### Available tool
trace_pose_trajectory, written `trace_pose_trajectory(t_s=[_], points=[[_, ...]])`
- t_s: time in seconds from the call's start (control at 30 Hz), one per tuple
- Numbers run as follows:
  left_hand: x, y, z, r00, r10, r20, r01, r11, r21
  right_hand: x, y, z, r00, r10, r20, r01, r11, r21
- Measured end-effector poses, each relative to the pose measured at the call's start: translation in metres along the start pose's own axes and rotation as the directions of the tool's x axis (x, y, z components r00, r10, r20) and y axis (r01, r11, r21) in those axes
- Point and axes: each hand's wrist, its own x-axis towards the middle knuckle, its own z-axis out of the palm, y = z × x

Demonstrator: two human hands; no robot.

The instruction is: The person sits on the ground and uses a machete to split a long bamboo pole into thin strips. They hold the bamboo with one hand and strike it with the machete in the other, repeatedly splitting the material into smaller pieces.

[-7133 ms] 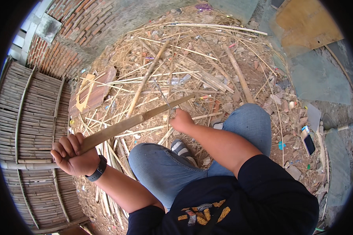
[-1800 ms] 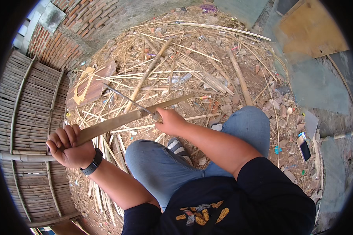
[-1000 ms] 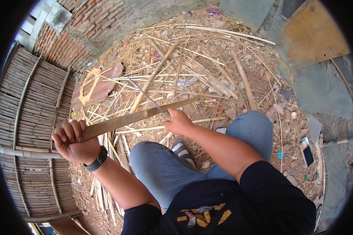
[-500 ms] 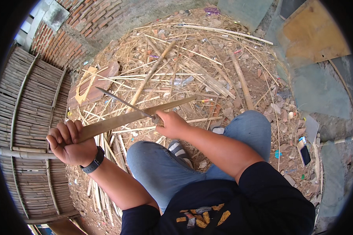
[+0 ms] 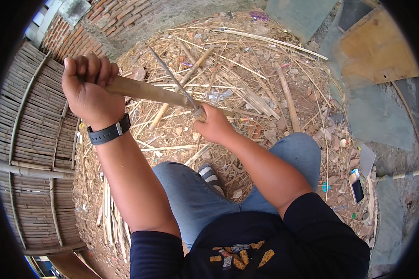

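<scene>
My left hand (image 5: 89, 88), with a black watch on its wrist, is raised at the left and closed round the near end of a long split bamboo piece (image 5: 146, 90). From there the piece slants down and right, past my right hand. My right hand (image 5: 215, 124) is closed round the handle of a long narrow-bladed knife (image 5: 171, 76). Its blade points up and left and crosses the bamboo piece close to the handle. Whether the edge touches or cuts into the bamboo, I cannot tell.
Bamboo poles (image 5: 288, 100), thin strips and straw litter the ground ahead. A bamboo slat panel (image 5: 35, 139) stands at the left, a brick wall (image 5: 114, 16) behind. Flat grey sheets (image 5: 377, 111) lean at the right, near a phone (image 5: 357, 188) on the ground. My bent knees (image 5: 295, 151) are below my hands.
My left hand has risen with its end of the bamboo piece. The knife blade has swung to point more steeply upward, and my right hand has moved slightly up and right.
</scene>
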Motion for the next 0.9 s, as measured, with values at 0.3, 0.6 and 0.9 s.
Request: trace_pose_trajectory(t_s=[0.3, 0.6, 0.9], points=[[-0.007, -0.001, 0.019, 1.000, -0.005, -0.001, 0.005, 1.000, 0.017, -0.012, 0.015, -0.005, 0.995, -0.074, -0.063, 0.075, 0.997, 0.007], [-0.021, 0.006, 0.010, 1.000, 0.002, -0.015, -0.002, 1.000, -0.004, -0.037, -0.027, -0.019, 0.997, -0.021, 0.068, 0.024, 0.999, -0.043], [-0.023, 0.007, 0.016, 0.999, 0.015, -0.052, -0.014, 1.000, 0.022, -0.031, 0.032, -0.012, 0.980, 0.198, 0.033, -0.196, 0.979, -0.062]])
